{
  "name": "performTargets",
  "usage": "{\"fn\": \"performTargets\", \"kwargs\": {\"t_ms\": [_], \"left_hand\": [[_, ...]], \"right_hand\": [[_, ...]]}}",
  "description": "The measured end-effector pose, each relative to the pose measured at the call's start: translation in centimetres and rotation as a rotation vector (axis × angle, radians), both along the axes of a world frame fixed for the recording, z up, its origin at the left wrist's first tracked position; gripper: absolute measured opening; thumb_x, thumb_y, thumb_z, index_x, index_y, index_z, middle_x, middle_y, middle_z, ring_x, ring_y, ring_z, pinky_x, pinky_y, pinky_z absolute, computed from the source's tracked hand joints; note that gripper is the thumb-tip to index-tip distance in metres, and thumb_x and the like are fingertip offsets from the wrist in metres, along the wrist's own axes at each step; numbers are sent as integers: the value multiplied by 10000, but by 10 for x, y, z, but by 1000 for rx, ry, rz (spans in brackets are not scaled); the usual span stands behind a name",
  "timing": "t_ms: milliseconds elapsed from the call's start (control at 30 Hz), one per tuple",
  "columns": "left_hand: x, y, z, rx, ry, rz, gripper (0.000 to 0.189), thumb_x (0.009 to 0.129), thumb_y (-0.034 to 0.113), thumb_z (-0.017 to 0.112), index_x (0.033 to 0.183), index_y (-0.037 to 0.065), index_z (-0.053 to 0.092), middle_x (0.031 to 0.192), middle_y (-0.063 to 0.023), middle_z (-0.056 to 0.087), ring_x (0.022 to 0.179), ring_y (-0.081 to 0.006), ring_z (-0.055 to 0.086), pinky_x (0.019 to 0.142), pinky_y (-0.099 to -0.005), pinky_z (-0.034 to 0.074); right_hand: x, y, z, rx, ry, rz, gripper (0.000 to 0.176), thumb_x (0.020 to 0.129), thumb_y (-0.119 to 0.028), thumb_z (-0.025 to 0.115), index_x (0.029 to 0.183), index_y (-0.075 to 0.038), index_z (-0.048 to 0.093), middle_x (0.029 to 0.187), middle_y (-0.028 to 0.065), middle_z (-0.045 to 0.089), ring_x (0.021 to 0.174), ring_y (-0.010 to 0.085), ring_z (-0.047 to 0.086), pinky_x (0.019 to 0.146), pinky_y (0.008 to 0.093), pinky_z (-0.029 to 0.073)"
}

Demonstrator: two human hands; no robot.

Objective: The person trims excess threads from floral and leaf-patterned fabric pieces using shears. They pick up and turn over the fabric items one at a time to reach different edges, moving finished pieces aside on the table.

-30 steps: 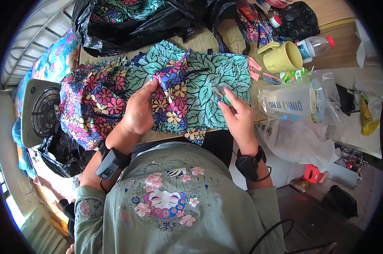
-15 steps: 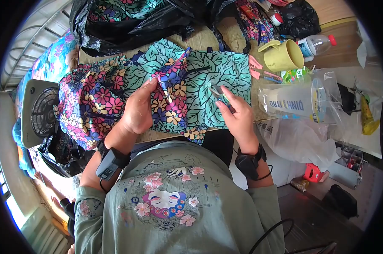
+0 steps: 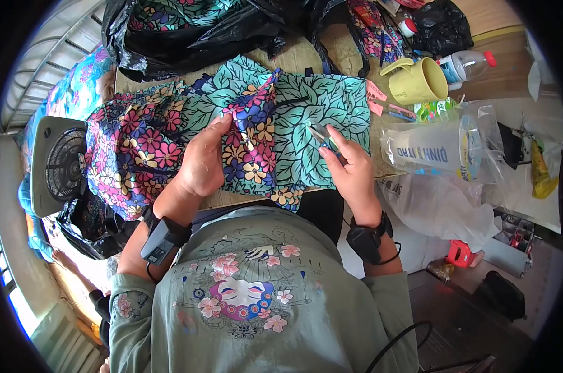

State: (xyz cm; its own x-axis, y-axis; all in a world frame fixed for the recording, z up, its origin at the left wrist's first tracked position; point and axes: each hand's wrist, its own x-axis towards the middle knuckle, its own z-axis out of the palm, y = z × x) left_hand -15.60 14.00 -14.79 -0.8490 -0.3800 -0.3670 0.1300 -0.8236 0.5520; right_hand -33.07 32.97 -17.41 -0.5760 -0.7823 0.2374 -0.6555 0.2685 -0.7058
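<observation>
My left hand [image 3: 205,158] pinches the edge of a floral fabric [image 3: 253,146] with pink, purple and cream flowers. That piece lies over a teal leaf-print fabric [image 3: 340,112] spread on the table. Above the teal cloth, my right hand [image 3: 350,163] holds small thread snips [image 3: 323,137], their tips pointing up and left. More floral fabric [image 3: 132,146] is bunched to the left of my left hand and hangs over the table's near edge.
A black plastic bag [image 3: 169,50] of fabric lies at the back. Right of the cloth are a yellow mug [image 3: 418,81], a plastic bottle [image 3: 465,67] and a clear plastic bag [image 3: 418,146]. A fan [image 3: 60,165] stands at left; a person's leg [image 3: 76,273] shows below.
The snips in my right hand have tilted slightly and their blades show more clearly. My left hand has hardly moved. At lower left, the other person's hands have gone out of sight.
</observation>
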Motion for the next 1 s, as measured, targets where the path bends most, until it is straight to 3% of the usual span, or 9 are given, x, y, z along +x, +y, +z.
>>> {"fn": "performTargets", "kwargs": {"t_ms": [400, 1000], "left_hand": [[-1, 0, 0, 21, -8, 9, 380, 1019, 242, 334, 1296, 29, 482, 1194, -106, 605, 1058, -210, 606, 940, -373, 493], [0, 0, -1, 6, -8, 1, 366, 1020, 248, 346, 1271, 27, 495, 1185, -103, 610, 1056, -203, 607, 933, -365, 496]], "right_hand": [[2, -5, -1, -5, 19, -76, 413, 831, -158, 721, 1232, -126, 628, 741, 55, 583, 577, 114, 484, 543, 260, 417], [-1, -5, 10, 87, -16, 32, 341, 871, -202, 675, 1201, -122, 644, 685, 69, 542, 615, 176, 507, 597, 294, 434]]}}
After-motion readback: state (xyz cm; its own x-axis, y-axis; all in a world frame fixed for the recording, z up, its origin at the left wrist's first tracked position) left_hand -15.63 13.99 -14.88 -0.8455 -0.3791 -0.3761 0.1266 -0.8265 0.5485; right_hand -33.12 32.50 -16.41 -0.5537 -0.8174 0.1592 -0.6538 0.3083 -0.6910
